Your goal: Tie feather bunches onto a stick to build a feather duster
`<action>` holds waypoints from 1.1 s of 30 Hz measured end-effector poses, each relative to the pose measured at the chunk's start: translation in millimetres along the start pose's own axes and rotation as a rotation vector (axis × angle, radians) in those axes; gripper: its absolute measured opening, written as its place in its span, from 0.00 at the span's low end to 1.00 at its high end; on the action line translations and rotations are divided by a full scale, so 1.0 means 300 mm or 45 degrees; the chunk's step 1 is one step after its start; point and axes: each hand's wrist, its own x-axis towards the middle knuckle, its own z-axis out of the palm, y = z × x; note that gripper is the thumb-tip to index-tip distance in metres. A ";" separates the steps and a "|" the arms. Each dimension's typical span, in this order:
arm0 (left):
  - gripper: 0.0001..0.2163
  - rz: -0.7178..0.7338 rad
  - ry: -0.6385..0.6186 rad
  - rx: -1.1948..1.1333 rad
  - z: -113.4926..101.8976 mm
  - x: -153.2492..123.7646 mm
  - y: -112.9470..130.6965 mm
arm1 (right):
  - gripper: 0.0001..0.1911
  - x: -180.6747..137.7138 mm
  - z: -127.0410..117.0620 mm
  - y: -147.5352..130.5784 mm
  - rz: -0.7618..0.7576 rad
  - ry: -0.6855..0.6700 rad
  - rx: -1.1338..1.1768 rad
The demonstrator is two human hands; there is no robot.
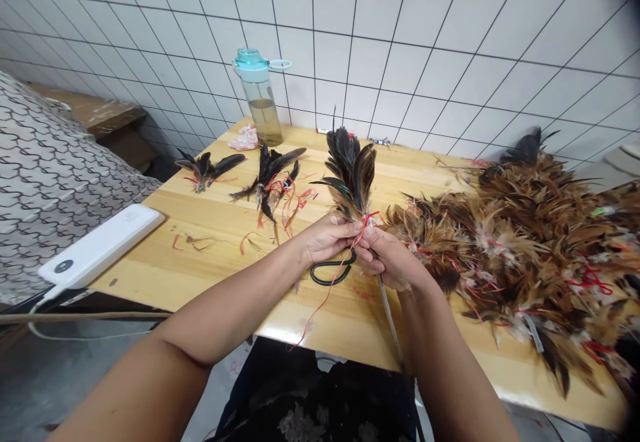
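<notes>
A bunch of dark feathers [353,169] stands upright above my two hands at the middle of the table. My left hand [333,234] pinches the base of the bunch from the left. Closed round the same base and a thin stick [390,315] is my right hand [387,252]; the stick runs down toward the table's front edge. Red string [367,221] is wound at the feather base, and a loose end trails down past the near edge. Black-handled scissors [330,275] lie partly hidden under my hands.
A large heap of brown feathers [500,242] covers the right of the wooden table [210,262]. Small dark feather bunches [273,175] with red string lie left. A water bottle [263,102] stands by the tiled wall [340,42]. A white power bank [103,245] rests at the left edge.
</notes>
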 end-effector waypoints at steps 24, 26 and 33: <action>0.11 1.022 -0.089 1.820 0.075 -0.083 0.060 | 0.13 -0.103 -0.062 -0.071 -0.177 0.785 -1.266; 0.13 1.179 -0.134 1.981 0.077 -0.088 0.051 | 0.10 -0.107 -0.044 -0.069 -0.111 0.859 -1.647; 0.13 1.264 -0.225 2.130 0.072 -0.098 0.077 | 0.13 -0.139 0.049 -0.043 0.327 1.138 -2.392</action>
